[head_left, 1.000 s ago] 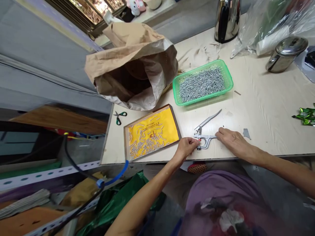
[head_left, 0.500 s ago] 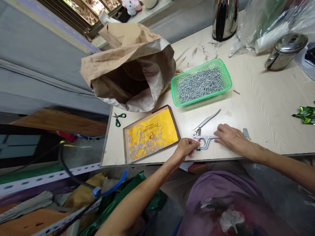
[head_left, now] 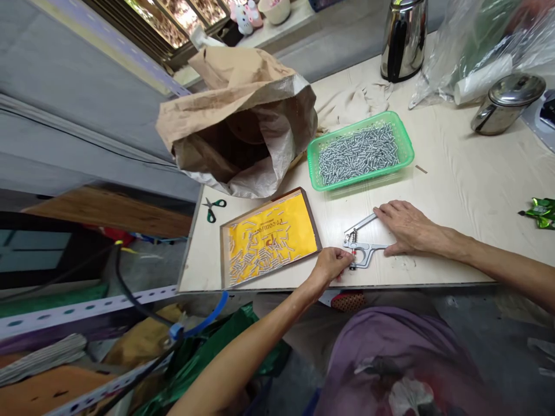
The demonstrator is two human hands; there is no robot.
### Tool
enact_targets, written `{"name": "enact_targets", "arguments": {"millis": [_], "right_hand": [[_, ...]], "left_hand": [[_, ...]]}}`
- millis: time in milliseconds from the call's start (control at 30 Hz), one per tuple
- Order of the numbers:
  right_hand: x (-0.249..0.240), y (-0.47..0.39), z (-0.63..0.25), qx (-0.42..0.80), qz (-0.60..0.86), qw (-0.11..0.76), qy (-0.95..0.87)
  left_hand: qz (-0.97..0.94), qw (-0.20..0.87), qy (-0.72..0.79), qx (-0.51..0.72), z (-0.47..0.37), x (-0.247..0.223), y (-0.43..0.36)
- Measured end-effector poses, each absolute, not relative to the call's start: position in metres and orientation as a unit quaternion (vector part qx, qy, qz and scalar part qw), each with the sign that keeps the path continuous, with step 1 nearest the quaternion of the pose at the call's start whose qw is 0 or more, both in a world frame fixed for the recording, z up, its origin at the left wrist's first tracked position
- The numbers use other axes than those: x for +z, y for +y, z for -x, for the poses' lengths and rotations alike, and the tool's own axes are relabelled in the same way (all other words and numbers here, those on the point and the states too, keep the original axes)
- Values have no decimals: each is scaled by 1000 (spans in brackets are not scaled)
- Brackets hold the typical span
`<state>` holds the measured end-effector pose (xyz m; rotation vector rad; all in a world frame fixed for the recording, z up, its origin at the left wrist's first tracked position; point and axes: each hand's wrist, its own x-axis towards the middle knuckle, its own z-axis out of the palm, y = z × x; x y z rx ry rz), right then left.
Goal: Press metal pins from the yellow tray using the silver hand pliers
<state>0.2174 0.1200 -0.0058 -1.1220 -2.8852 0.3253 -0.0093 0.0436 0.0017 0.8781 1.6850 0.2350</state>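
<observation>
A pair of silver hand pliers [head_left: 367, 253] with a coil spring lies on the table near its front edge, handles spread apart. My right hand [head_left: 410, 227] spans both handles, fingers on the upper handle's end and thumb at the lower one. At the jaw end, my left hand [head_left: 330, 264] has its fingertips pinched together beside a small red part; whatever they hold is too small to make out. Left of this hand is a shallow tray [head_left: 313, 224] with a yellow lining, on which many small metal pieces [head_left: 264, 257] are scattered.
Behind the pliers stands a green plastic basket [head_left: 332, 186] full of small silvery spring-like pieces. A large open paper sack [head_left: 191, 130], green-handled scissors [head_left: 211, 212], a kettle [head_left: 401, 43], a lidded metal cup [head_left: 494, 118] and shiny green wrappers [head_left: 541, 214] are around the table.
My right hand has moved up from the lower handle and now reaches across both handles, with its fingers on the upper one. My left hand stays at the jaw. The view has shifted slightly.
</observation>
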Motion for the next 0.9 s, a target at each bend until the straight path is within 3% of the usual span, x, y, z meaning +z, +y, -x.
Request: {"name": "enact_targets", "arguments": {"millis": [300, 433, 567, 733, 900], "right_hand": [[5, 106, -214, 73, 383, -22, -921], [6, 100, -213, 74, 386, -21, -919], [6, 96, -212, 76, 392, -22, -917], [5, 96, -216, 91, 394, -20, -914], [7, 97, -222, 83, 416, -37, -905]], "left_hand": [[-407, 543, 731, 79, 11, -2, 39], [-560, 372, 736, 80, 6, 5, 29], [-742, 207, 630, 102, -12, 4, 34], [-847, 206, 487, 49, -31, -5, 72], [-860, 213, 463, -15, -33, 1, 90]]}}
